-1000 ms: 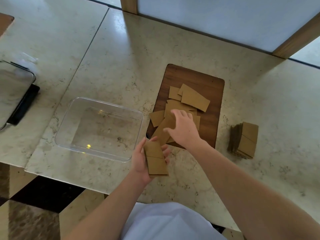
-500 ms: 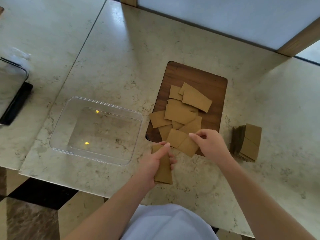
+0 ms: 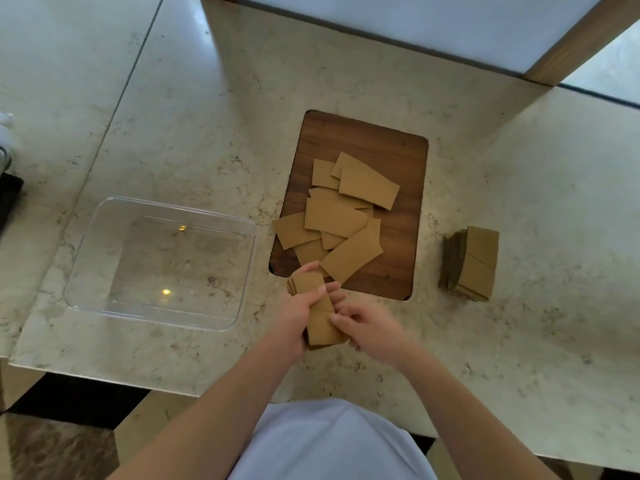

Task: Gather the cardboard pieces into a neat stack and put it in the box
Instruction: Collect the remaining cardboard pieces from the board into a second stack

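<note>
Several loose brown cardboard pieces lie scattered on a dark wooden board. Just in front of the board, my left hand grips a small stack of cardboard pieces above the counter. My right hand touches the stack's right side with curled fingers and pinches it there. The clear plastic box stands to the left of my hands, with nothing in it. The lower pieces of the held stack are hidden by my fingers.
A second, tidy stack of cardboard sits on the marble counter to the right of the board. A dark device lies at the far left edge. The counter's front edge runs just below my hands.
My right hand brought a piece from the board's front edge down onto the stack in my left hand. Both hands now meet on the stack. The camera has tilted slightly.
</note>
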`<state>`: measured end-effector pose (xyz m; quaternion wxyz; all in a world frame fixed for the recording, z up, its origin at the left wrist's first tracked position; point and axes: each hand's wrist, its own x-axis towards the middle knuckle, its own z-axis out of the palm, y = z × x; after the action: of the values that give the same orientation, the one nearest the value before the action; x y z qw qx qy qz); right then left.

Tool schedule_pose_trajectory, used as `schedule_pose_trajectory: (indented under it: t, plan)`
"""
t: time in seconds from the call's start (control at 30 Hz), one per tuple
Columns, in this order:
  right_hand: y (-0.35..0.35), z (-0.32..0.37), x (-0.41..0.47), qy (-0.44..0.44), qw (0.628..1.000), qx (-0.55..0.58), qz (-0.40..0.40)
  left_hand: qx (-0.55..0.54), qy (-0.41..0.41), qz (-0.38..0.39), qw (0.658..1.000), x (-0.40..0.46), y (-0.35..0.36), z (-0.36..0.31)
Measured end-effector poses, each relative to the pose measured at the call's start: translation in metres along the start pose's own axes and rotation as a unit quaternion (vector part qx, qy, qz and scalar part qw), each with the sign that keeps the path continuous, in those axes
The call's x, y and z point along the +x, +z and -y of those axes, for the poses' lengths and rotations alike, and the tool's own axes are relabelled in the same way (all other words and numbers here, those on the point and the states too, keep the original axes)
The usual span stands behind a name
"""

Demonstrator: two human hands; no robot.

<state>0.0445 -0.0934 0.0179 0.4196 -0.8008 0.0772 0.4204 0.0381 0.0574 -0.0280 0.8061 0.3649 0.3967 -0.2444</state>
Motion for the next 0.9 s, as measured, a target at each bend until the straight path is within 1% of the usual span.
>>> schedule_pose_trajectory:
  t: [0.03, 0.07, 0.1, 0.13, 0.17, 0.2, 0.23, 0.3, 0.33, 0.4, 0.5, 0.53, 0.57, 0.6, 0.67, 0.7, 0.73, 0.8, 0.9]
  plan:
    - [-0.009, -0.002, 0.007, 0.014, 0.999, -0.048, -0.008, 0.003, 0.001, -0.006, 1.000, 0.002, 0.000, 0.000]
    - [-0.022, -0.001, 0.015, 0.024, 0.994, -0.093, -0.059, 0.003, -0.002, -0.007, 1.000, 0.001, 0.002, -0.001]
    - [-0.033, 0.000, 0.023, 0.024, 0.982, -0.140, -0.126, -0.005, -0.003, -0.004, 1.000, -0.001, 0.005, -0.003]
    - [-0.044, 0.003, 0.032, -0.003, 0.962, -0.198, -0.188, -0.018, -0.010, 0.003, 1.000, -0.002, 0.005, -0.004]
    - [-0.052, 0.007, 0.042, -0.053, 0.938, -0.256, -0.227, -0.038, -0.025, 0.010, 0.999, -0.004, 0.005, -0.004]
    - [-0.059, 0.011, 0.052, -0.101, 0.916, -0.308, -0.236, -0.058, -0.039, 0.014, 0.998, -0.005, 0.005, -0.005]
    - [-0.064, 0.016, 0.062, -0.133, 0.897, -0.361, -0.219, -0.076, -0.057, 0.020, 0.995, -0.007, 0.004, -0.006]
    - [-0.070, 0.023, 0.078, -0.153, 0.860, -0.461, -0.160, -0.105, -0.082, 0.040, 0.990, -0.008, -0.001, -0.006]
    - [-0.072, 0.024, 0.085, -0.153, 0.846, -0.492, -0.137, -0.109, -0.091, 0.047, 0.989, -0.010, -0.002, -0.007]
    - [-0.077, 0.022, 0.093, -0.153, 0.831, -0.519, -0.130, -0.105, -0.111, 0.050, 0.987, -0.012, -0.004, -0.006]
    - [-0.080, 0.017, 0.094, -0.143, 0.817, -0.536, -0.156, -0.080, -0.126, 0.039, 0.988, -0.016, -0.004, -0.003]
    - [-0.080, 0.015, 0.093, -0.134, 0.824, -0.528, -0.156, -0.070, -0.128, 0.032, 0.989, -0.017, -0.004, -0.003]
    - [-0.081, 0.014, 0.091, -0.124, 0.844, -0.501, -0.144, -0.060, -0.127, 0.022, 0.990, -0.017, -0.003, -0.002]
    - [-0.080, 0.012, 0.088, -0.105, 0.881, -0.446, -0.120, -0.057, -0.123, 0.009, 0.991, -0.016, -0.003, 0.000]
    - [-0.079, 0.010, 0.077, -0.054, 0.956, -0.278, -0.082, -0.057, -0.101, -0.014, 0.993, -0.016, -0.002, 0.001]
    - [-0.077, 0.009, 0.070, -0.042, 0.977, -0.189, -0.095, -0.058, -0.086, -0.019, 0.994, -0.016, 0.000, 0.001]
    - [-0.074, 0.008, 0.062, -0.038, 0.986, -0.111, -0.121, -0.056, -0.071, -0.022, 0.996, -0.015, 0.002, 0.002]
    - [-0.063, 0.011, 0.043, -0.028, 0.987, 0.014, -0.160, -0.047, -0.036, -0.021, 0.998, -0.016, 0.008, 0.001]
    - [-0.043, 0.013, 0.016, -0.006, 0.983, 0.114, -0.146, -0.015, 0.013, -0.015, 1.000, -0.019, 0.017, 0.000]
